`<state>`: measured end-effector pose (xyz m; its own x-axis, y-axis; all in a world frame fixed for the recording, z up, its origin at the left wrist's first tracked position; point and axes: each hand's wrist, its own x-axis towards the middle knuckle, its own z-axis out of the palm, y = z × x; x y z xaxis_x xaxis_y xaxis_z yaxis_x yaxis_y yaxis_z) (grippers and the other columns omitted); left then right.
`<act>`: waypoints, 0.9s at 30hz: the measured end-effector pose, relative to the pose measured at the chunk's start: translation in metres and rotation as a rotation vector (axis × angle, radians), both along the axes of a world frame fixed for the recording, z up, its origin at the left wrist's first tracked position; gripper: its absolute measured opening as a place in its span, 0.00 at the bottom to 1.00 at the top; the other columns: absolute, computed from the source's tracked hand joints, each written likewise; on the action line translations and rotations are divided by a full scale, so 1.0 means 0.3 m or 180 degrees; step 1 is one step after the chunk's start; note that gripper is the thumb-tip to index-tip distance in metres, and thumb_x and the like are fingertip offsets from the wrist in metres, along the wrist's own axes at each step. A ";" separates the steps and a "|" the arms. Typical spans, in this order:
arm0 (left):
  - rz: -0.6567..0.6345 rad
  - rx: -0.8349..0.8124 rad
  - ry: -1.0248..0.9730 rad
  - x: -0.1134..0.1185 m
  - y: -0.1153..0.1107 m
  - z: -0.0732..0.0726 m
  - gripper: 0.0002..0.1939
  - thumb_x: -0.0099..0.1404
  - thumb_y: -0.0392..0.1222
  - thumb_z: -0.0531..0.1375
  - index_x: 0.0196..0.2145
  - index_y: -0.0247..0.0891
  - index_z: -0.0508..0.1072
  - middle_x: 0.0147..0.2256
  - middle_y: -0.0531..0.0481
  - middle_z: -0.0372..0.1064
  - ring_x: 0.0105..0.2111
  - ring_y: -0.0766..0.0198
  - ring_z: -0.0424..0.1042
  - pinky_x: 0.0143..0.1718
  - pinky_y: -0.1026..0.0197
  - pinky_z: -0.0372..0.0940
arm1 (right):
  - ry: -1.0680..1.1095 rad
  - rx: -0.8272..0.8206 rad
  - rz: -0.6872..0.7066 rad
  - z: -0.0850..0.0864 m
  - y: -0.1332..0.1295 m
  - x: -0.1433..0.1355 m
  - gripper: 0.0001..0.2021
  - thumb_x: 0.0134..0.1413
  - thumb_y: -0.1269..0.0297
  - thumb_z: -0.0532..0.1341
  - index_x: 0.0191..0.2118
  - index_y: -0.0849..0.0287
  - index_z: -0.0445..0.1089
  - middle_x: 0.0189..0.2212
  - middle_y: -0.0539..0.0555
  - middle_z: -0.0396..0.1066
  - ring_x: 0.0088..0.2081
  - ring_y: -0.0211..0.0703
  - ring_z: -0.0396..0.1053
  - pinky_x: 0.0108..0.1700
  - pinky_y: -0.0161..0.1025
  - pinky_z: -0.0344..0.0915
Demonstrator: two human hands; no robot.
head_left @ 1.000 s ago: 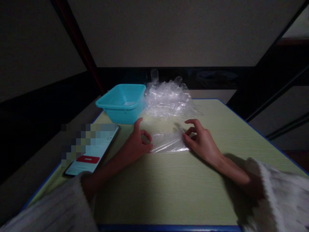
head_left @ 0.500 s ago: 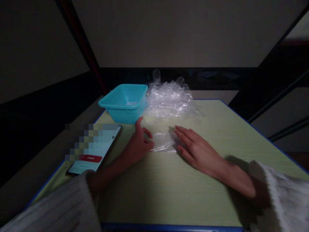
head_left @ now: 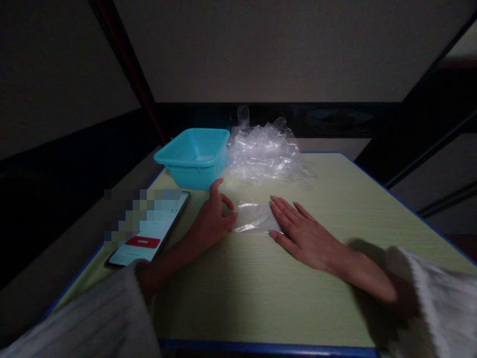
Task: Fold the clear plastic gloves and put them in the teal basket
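Note:
A flat, folded clear plastic glove (head_left: 252,217) lies on the table between my hands, looking like a small shiny rectangle. My left hand (head_left: 215,219) pinches its left edge between thumb and a finger, with the index finger raised. Lying flat on its right end is my right hand (head_left: 303,231), open, fingers stretched out and covering that part of the film. Behind them is a heap of clear disposable plastic gloves (head_left: 266,151), some finger shapes sticking up.
A turquoise plastic basket (head_left: 190,174) stands left of the heap, with something pale on its bottom. A phone (head_left: 143,242) with a lit screen lies by my left forearm. The pale green table (head_left: 261,293) has blue edges, and a light panel rises behind it.
My right hand has settled flat onto the right end of the plastic, its fingers a little more spread. The left hand keeps its pinch, nearly unmoved.

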<state>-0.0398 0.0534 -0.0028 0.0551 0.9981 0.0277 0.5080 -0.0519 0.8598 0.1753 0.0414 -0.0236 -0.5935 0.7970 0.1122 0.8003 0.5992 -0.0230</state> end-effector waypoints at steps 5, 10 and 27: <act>-0.0039 0.0786 0.0843 -0.007 -0.009 -0.006 0.26 0.56 0.31 0.55 0.52 0.37 0.54 0.34 0.53 0.64 0.25 0.68 0.66 0.30 0.63 0.64 | -0.0041 -0.0030 -0.0077 0.003 -0.001 -0.004 0.33 0.61 0.49 0.40 0.62 0.74 0.48 0.62 0.67 0.43 0.63 0.52 0.41 0.61 0.54 0.46; -0.1076 0.1828 0.1390 0.049 -0.046 -0.019 0.18 0.60 0.36 0.53 0.48 0.32 0.62 0.48 0.39 0.64 0.50 0.54 0.62 0.51 0.51 0.59 | 0.0125 0.0044 -0.0002 -0.003 0.001 -0.001 0.34 0.61 0.47 0.40 0.62 0.71 0.48 0.62 0.67 0.44 0.63 0.54 0.42 0.60 0.55 0.46; -0.1491 0.1515 0.2660 0.118 -0.096 -0.078 0.36 0.65 0.56 0.46 0.58 0.20 0.54 0.60 0.29 0.46 0.61 0.45 0.45 0.59 0.45 0.46 | 0.0046 -0.0026 0.0057 -0.014 0.010 0.006 0.38 0.59 0.43 0.36 0.62 0.72 0.47 0.62 0.67 0.43 0.63 0.53 0.41 0.60 0.54 0.46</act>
<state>-0.0043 0.0247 -0.0262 0.6118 0.7691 0.1848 0.7691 -0.6330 0.0881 0.1772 0.0445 -0.0277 -0.6061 0.7871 0.1144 0.7889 0.6133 -0.0394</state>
